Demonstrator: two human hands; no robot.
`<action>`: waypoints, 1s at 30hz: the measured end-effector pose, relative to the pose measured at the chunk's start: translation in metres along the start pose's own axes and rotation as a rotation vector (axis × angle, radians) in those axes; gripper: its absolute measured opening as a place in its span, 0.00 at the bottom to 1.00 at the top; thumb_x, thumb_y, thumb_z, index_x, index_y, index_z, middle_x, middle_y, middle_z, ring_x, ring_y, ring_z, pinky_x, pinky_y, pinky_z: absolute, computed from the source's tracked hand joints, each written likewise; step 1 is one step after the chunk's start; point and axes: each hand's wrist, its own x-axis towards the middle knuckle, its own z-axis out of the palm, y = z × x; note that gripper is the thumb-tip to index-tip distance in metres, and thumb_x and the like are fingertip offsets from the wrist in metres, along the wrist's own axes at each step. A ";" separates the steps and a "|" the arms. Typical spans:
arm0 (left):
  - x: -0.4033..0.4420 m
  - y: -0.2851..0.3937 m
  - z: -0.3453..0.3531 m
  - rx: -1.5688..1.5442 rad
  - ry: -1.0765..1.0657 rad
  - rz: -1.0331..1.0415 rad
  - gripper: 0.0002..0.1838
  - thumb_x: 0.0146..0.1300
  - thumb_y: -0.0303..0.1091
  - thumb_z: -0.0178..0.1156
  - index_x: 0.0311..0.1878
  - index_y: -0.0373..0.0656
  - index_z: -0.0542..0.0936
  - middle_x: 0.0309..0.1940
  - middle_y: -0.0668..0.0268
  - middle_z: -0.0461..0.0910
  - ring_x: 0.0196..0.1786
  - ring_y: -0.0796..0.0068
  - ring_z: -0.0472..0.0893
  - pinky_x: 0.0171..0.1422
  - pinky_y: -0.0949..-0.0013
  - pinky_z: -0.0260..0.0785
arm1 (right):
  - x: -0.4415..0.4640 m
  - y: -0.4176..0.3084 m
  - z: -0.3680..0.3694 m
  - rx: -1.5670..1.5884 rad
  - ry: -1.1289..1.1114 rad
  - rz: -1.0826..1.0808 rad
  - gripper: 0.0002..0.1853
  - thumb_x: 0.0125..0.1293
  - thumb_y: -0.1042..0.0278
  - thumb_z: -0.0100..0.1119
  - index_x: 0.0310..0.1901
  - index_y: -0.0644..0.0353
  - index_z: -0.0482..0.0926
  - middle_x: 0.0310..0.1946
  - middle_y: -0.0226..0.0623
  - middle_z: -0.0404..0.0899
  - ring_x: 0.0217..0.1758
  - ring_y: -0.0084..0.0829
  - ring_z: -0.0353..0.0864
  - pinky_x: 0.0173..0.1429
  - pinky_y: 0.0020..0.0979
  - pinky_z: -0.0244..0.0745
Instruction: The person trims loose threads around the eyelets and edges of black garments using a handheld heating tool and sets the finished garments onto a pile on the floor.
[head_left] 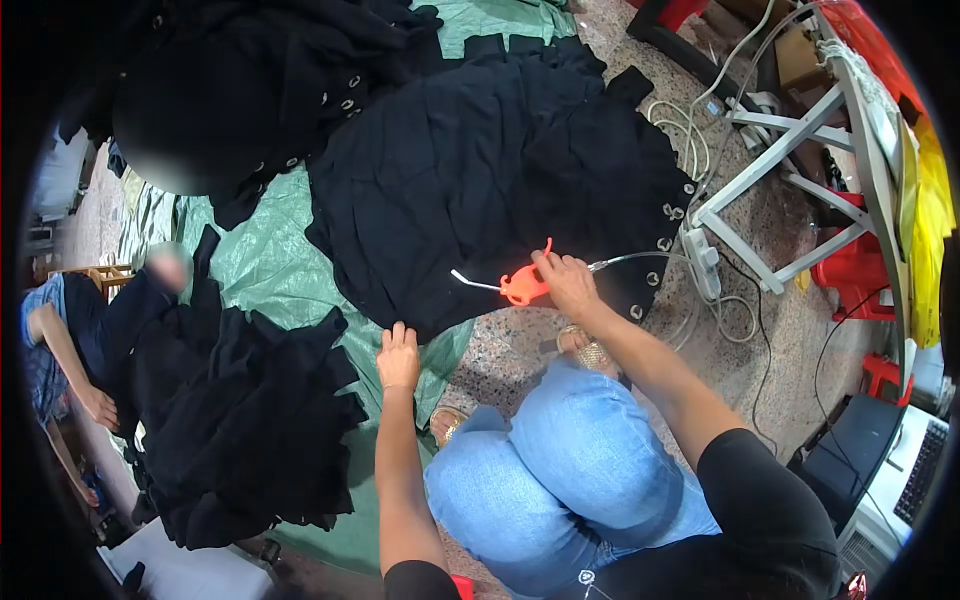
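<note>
Speckled floor (505, 365); green sheet (285, 240) on it; black cloth (440, 170) across the sheet's right edge. Left hand (397, 362) nearest the cloth's near-left edge, fingers on it; pinching or just pressing, can't tell. Right hand (567, 282) grasps orange air gun (521, 286) over that edge, farther right. Gun's long axis sideways; nozzle (480, 285) pointing left, over cloth.

One air gun (521, 288) and two sandals (594, 357) show.

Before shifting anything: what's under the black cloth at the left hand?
Green sheeting shows along the left edge of the black cloth, speckled floor by its near edge. Whatever lies beneath its middle is covered.
</note>
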 end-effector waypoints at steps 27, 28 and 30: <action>0.084 0.147 -0.186 -0.726 0.422 0.372 0.20 0.57 0.37 0.64 0.52 0.43 0.77 0.51 0.53 0.78 0.55 0.48 0.78 0.55 0.52 0.73 | -0.050 -0.098 -0.471 0.602 0.031 -0.358 0.14 0.56 0.73 0.63 0.45 0.58 0.77 0.30 0.43 0.83 0.35 0.45 0.84 0.41 0.38 0.76; 0.080 0.151 -0.196 -0.763 0.485 0.399 0.13 0.57 0.33 0.61 0.47 0.44 0.78 0.45 0.54 0.80 0.50 0.48 0.80 0.49 0.51 0.74 | -0.051 -0.098 -0.480 0.549 0.046 -0.405 0.13 0.57 0.70 0.64 0.45 0.55 0.77 0.30 0.43 0.83 0.36 0.49 0.84 0.41 0.43 0.77; 0.067 0.149 -0.221 -0.532 0.648 0.468 0.10 0.57 0.27 0.59 0.42 0.47 0.80 0.36 0.55 0.83 0.43 0.48 0.83 0.44 0.51 0.75 | -0.052 -0.090 -0.490 0.610 0.089 -0.434 0.12 0.56 0.70 0.63 0.44 0.57 0.78 0.31 0.46 0.82 0.38 0.51 0.83 0.42 0.42 0.76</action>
